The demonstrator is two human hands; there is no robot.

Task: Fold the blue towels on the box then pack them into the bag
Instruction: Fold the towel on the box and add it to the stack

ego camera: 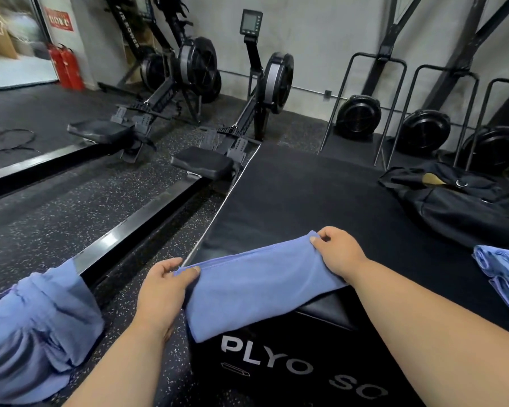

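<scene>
Blue towel hangs stretched between your hands over the near corner of the black box. Your left hand and right hand each pinch a top corner in curled fingers. Folded towels lie at the box's right edge, near the black bag.

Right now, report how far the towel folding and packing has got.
Done: folded towels stacked at the box's right edge. In hand: left hand and right hand pinch one blue towel mid-fold. Left: the unfolded heap lower left, and packing into the bag.
</scene>
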